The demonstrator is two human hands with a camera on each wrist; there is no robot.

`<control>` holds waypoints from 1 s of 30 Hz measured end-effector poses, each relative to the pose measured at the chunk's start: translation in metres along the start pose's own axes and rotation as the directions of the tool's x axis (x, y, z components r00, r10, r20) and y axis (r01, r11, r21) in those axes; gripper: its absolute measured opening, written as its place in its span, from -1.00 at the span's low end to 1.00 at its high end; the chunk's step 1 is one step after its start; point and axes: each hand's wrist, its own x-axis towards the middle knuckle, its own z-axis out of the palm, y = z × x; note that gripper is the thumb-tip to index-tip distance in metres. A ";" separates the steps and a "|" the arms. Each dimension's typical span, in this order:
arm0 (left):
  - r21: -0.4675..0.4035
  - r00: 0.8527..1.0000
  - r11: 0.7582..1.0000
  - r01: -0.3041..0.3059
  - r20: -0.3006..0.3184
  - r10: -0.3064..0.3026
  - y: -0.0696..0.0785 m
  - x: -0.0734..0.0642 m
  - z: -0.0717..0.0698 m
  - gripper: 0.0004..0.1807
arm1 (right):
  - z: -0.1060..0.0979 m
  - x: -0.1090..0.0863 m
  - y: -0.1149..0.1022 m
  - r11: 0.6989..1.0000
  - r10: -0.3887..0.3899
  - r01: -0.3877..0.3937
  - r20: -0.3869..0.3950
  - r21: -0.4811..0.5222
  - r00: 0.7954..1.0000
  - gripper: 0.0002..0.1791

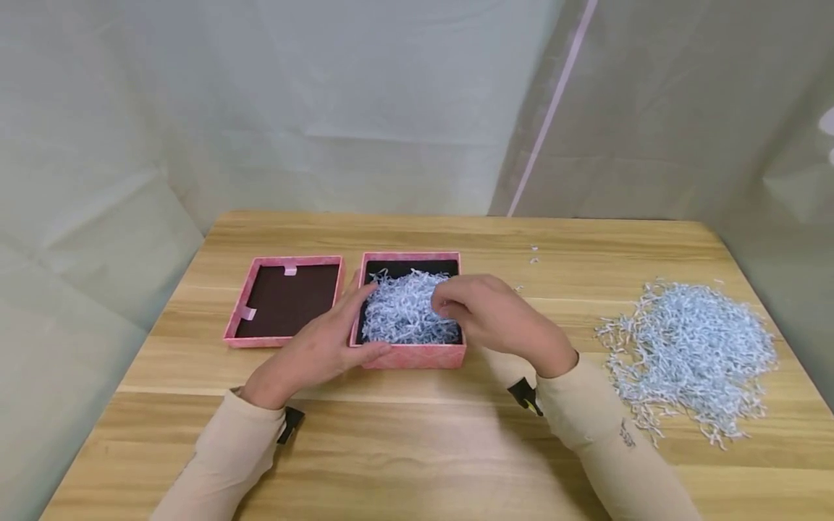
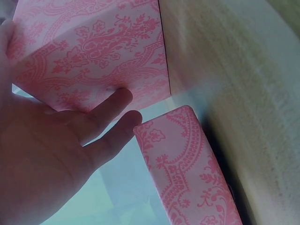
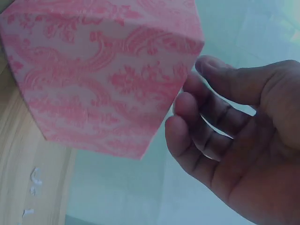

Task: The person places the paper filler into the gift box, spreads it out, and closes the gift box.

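Observation:
A pink patterned box point(image 1: 413, 356) with a dark lining stands on the table, filled with pale blue shredded paper point(image 1: 404, 307). My left hand point(image 1: 326, 351) rests on its left side, the thumb along the front rim. In the left wrist view, two straight, spread fingers point(image 2: 110, 105) touch the box's side wall. My right hand point(image 1: 489, 311) reaches over the right rim, its curled fingertips at the shredded paper. From the right wrist view, those fingers point(image 3: 178, 133) bend inward near the box edge point(image 3: 140, 89); I cannot tell whether they pinch any strands.
Left of the box lies its matching pink lid point(image 1: 266, 341), dark inside face up, with two pale ribbon tabs. A big heap of shredded paper point(image 1: 697, 354) sits on the right of the wooden table point(image 1: 417, 463). Stray scraps point(image 1: 534, 259) lie behind, right of the box.

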 end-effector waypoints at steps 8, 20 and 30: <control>-0.012 1.000 1.000 -0.016 0.026 0.016 0.003 0.008 0.002 0.15 | 0.011 0.024 -0.010 0.964 0.183 -0.173 0.030 -0.203 0.983 -0.66; -0.010 0.998 0.998 -0.060 0.012 0.060 0.008 0.015 0.006 0.15 | 0.039 0.048 -0.005 0.958 0.278 -0.223 0.381 -0.181 0.882 -0.62; 0.024 1.000 1.000 -0.017 -0.015 0.017 -0.003 0.001 0.004 0.14 | -0.013 0.018 -0.006 0.975 0.221 -0.222 0.071 0.004 0.973 -0.38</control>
